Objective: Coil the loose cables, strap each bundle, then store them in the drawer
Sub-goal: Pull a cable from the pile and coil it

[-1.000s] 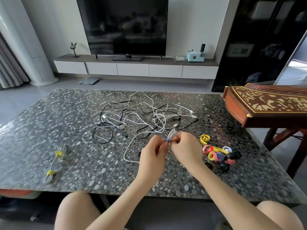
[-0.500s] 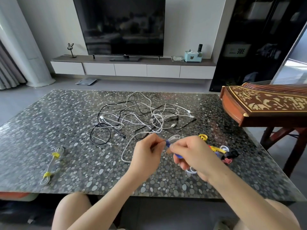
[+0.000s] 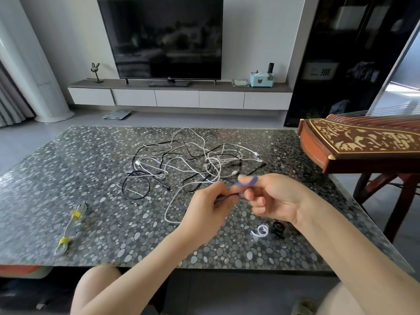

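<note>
A tangle of loose white and black cables [image 3: 193, 164] lies in the middle of the pebble-pattern table [image 3: 102, 178]. My left hand [image 3: 209, 205] pinches a thin folded cable bundle [image 3: 227, 197] above the table's front half. My right hand [image 3: 275, 198] holds a blue strap [image 3: 246, 181] just beside it, looped over its fingers. At the front left lies one white cable bundle [image 3: 70, 226] bound with two yellow straps. A white strap [image 3: 260, 231] and a black strap [image 3: 278, 229] lie under my right wrist.
A carved wooden zither [image 3: 361, 142] on a stand juts over the table's right edge. Beyond the table stands a low white drawer cabinet [image 3: 179, 98] with a television [image 3: 161, 39] on it. My knees show below the front edge.
Both hands have risen slightly and moved right. The blue strap has been pulled out and now loops over my right fingers. The coloured strap pile is now hidden behind my right hand.
</note>
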### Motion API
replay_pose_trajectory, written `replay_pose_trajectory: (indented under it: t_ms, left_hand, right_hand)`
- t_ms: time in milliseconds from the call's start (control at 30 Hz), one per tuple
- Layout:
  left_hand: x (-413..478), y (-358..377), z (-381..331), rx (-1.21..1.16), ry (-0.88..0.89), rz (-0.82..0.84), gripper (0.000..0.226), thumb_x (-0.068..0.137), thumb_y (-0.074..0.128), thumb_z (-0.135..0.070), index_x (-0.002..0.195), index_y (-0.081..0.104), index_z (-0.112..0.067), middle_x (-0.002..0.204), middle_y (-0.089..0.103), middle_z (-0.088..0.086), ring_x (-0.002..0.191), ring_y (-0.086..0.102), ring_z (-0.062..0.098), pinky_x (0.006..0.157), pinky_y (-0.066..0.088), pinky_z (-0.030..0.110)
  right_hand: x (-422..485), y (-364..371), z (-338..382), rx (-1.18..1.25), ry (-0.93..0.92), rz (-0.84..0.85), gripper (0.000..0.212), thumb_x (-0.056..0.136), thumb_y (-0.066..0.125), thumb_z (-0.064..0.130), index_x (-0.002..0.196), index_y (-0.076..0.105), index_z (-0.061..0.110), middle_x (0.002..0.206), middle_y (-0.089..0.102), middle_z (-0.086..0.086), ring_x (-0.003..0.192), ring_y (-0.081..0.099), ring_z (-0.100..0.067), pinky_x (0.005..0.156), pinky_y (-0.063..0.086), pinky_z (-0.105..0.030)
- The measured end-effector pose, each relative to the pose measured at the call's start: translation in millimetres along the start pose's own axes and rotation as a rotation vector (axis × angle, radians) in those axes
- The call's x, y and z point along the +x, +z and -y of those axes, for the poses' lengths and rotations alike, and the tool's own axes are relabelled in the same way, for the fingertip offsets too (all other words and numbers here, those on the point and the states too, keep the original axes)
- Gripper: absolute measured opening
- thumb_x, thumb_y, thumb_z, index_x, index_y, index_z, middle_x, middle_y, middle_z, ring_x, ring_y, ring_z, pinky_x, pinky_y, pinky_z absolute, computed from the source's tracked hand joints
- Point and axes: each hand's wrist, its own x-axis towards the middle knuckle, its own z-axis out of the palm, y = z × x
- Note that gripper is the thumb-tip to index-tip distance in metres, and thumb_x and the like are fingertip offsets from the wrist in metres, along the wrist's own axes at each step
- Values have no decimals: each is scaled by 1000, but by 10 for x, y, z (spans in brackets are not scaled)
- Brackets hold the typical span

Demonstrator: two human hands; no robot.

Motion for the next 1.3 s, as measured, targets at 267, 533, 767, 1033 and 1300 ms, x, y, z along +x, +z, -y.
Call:
replay_pose_trajectory:
  t_ms: [267, 533, 767, 1033, 1300]
  left_hand:
    - [91, -132, -76, -915, -380, 194, 19, 81, 62, -15, 63, 60, -11, 55, 52, 4, 44, 39, 11, 47, 36, 19]
    - [106, -178, -48, -1102, -459, 220, 16, 84, 56, -14, 73, 56, -2, 54, 47, 4, 42, 34, 8, 41, 34, 19]
    - [-2, -152, -87, -914, -446, 207, 11, 87, 54, -6, 78, 48, -3, 59, 50, 4, 50, 41, 13, 53, 40, 22]
    - [-96, 20, -82, -134, -125, -49, 16, 90, 58, -2, 76, 54, -10, 70, 65, -12, 62, 58, 0, 57, 44, 16]
    - [26, -80, 61, 345, 497, -72, 6, 86, 54, 7, 83, 59, 5, 73, 58, 7, 71, 47, 12, 70, 36, 13]
  right_hand:
    - [31, -277, -208, -481, -496, -51, 36, 88, 52, 44, 123, 57, 40, 104, 68, 22, 96, 62, 3, 80, 43, -21]
    - [168, -79, -522, -501, -651, -124, 15, 93, 59, 19, 84, 72, 18, 66, 66, 3, 57, 54, -8, 56, 45, -19]
    - [96, -18, -616, -731, -711, -310, 26, 95, 55, 20, 70, 63, 22, 59, 62, 3, 54, 57, -22, 54, 46, -38]
    - [-61, 178, -738, -521, -651, -338, 36, 95, 56, 17, 60, 62, 17, 47, 57, 5, 38, 45, -4, 40, 32, -15]
    - [-17, 125, -399, 201, -179, -27, 16, 86, 61, 11, 81, 62, -5, 50, 47, -1, 35, 35, -6, 32, 28, -18]
